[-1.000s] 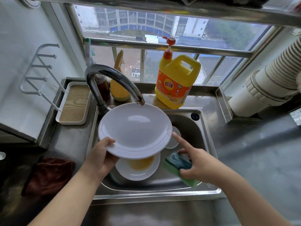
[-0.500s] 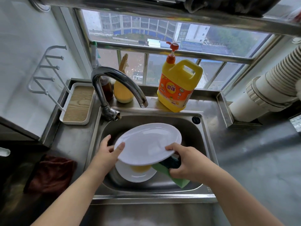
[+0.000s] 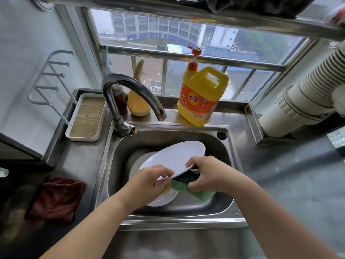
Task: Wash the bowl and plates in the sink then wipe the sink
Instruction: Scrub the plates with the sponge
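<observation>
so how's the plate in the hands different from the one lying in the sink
The held plate is lifted and tilted above the basin, gripped by the left hand and right hand; the lower plate lies flat on the sink floor. The held plate's face looks clean; the lower plate shows yellow residue. Both are round and white.

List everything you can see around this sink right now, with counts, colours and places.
round white plate: 1, white, held tilted over the sink
other white dishes: at least 2, white, in the basin beneath
green sponge: 1, green, under the held plate
steel sink: 1, silver
curved steel tap: 1, silver, behind basin
yellow detergent jug: 1, yellow, back ledge
dark red cloth: 1, left counter
left hand: grips plate rim
right hand: holds plate and sponge
</observation>
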A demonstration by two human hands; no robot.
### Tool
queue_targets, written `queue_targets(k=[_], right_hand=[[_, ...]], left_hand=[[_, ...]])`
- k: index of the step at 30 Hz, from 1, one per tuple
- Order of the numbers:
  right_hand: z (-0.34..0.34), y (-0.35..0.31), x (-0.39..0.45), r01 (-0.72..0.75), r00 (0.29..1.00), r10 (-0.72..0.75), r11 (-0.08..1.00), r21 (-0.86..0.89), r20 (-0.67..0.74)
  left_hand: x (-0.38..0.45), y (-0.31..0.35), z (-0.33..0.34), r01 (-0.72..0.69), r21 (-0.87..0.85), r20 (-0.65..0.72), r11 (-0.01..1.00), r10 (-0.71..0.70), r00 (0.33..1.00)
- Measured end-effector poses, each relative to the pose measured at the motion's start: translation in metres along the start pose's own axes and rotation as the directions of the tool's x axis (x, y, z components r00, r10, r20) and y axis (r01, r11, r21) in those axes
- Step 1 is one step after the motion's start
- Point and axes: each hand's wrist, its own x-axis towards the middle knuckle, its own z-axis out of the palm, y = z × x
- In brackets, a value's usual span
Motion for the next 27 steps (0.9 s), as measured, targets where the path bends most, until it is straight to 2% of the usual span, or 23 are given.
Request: queue_targets(k=[4, 7, 10, 12, 14, 16, 19, 22, 25, 27], right_hand=[[0.001, 0.001, 0.002, 0.023, 1.0, -0.023, 0.999, 0.045, 0.014], [0.001, 0.007, 0.002, 0.041, 0.999, -0.046, 0.981, 0.192, 0.019], [0.001, 0.015, -0.001, 0.071, 0.997, -0.076, 0.93, 0.36, -0.001], [0.001, 0.019, -0.003, 0.129, 0.984, -0.068, 0.909, 0.396, -0.164], [0.003, 0.021, -0.003, 0.173, 0.934, -0.039, 0.919, 0.354, -0.356], [0.014, 0.015, 0.001, 0.181, 0.887, -0.035, 0.944, 0.277, -0.461], [0.046, -0.007, 0.01, 0.209, 0.817, -0.096, 0.968, 0.137, -0.568], [0.065, -0.026, 0.021, 0.266, 0.737, -0.185, 0.964, 0.027, -0.65], [0.057, -0.023, 0.038, 0.303, 0.687, -0.21, 0.953, 0.012, -0.695], [0.046, -0.014, 0.05, 0.293, 0.697, -0.141, 0.951, 0.099, -0.703]], left_hand=[[0.004, 0.002, 0.001, -0.031, 0.012, -0.03, 0.999, 0.032, 0.999], [0.008, 0.004, -0.002, -0.005, 0.0, -0.157, 1.0, 0.005, 0.988], [0.012, 0.007, -0.003, 0.181, -0.238, -0.218, 0.954, -0.235, 0.947], [0.012, 0.007, -0.003, 0.302, -0.341, -0.225, 0.89, -0.39, 0.893], [0.01, 0.006, 0.002, 0.367, -0.396, -0.196, 0.842, -0.468, 0.862], [0.011, 0.01, 0.01, 0.387, -0.433, -0.189, 0.814, -0.502, 0.844], [0.016, 0.021, 0.02, 0.348, -0.529, -0.251, 0.774, -0.534, 0.808], [0.021, 0.028, 0.019, 0.265, -0.57, -0.323, 0.778, -0.509, 0.798], [0.025, 0.03, 0.013, 0.228, -0.598, -0.378, 0.769, -0.521, 0.766], [0.028, 0.031, 0.011, 0.248, -0.61, -0.389, 0.753, -0.557, 0.734]])
